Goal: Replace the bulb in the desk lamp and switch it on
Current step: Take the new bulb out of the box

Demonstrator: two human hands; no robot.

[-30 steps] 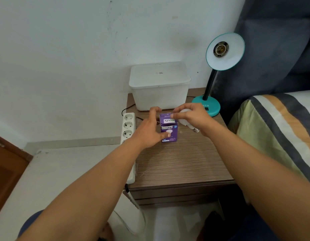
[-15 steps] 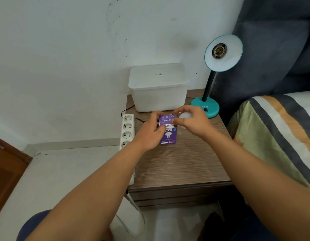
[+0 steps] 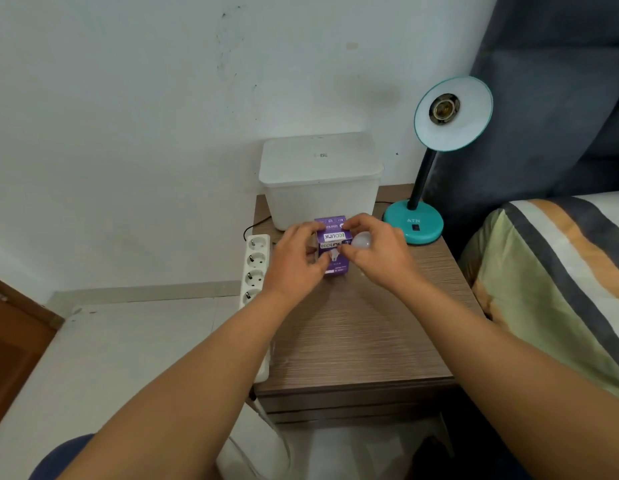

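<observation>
A teal desk lamp (image 3: 413, 223) stands at the back right of the wooden nightstand (image 3: 363, 327), its shade tilted toward me with an empty socket (image 3: 444, 108). A purple bulb box (image 3: 330, 244) stands upright in the middle. My left hand (image 3: 297, 261) grips the box's left side. My right hand (image 3: 377, 251) cradles a white bulb (image 3: 361, 241) in its palm while its thumb and forefinger pinch the box's top flap.
A white lidded plastic bin (image 3: 318, 178) sits at the back of the nightstand. A white power strip (image 3: 255, 268) hangs along its left edge. A bed with a striped cover (image 3: 550, 289) and dark headboard lies to the right. Tiled floor is at left.
The box's top flap has been lifted up and back. The right hand has shifted closer over the box top, with the bulb still in it.
</observation>
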